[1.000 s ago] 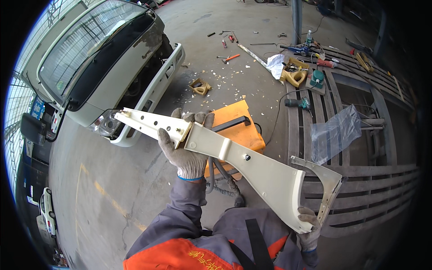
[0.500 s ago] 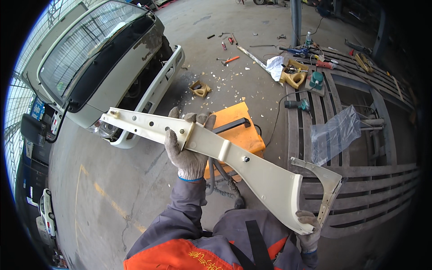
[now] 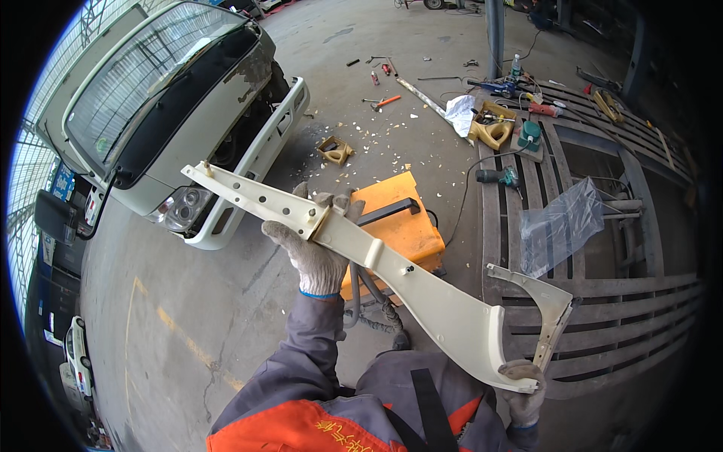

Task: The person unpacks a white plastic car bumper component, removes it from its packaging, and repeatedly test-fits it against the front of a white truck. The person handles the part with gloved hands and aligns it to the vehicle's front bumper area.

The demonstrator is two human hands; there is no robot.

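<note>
A long cream vehicle trim panel (image 3: 437, 297) slants across in front of me, its narrow end far left and its broad curved end near right. Bolt-like studs and round holes mark its surface. Wearing a pale knit glove, my left hand (image 3: 318, 262) supports the narrow part from beneath, with fingertips over the far edge and the thumb along the near one. My gloved right hand (image 3: 525, 392) is closed around the curved lower end. Beside that end, a curved cream bracket (image 3: 553, 305) appears over the slatted pallet; its lower tip is close to my right hand.
A white vehicle with an open front bumper (image 3: 279, 128) stands at left. Beyond the panel is an orange box-shaped machine (image 3: 407, 218). Slatted pallets (image 3: 617, 297) at right bear a cordless drill (image 3: 501, 177) and clear plastic (image 3: 561, 226). A hammer (image 3: 388, 101) and pale chips lie on the floor.
The panel has tilted in my hands, its narrow far end shifting right and its holed face turning more into sight. My right hand has moved slightly right with the curved end.
</note>
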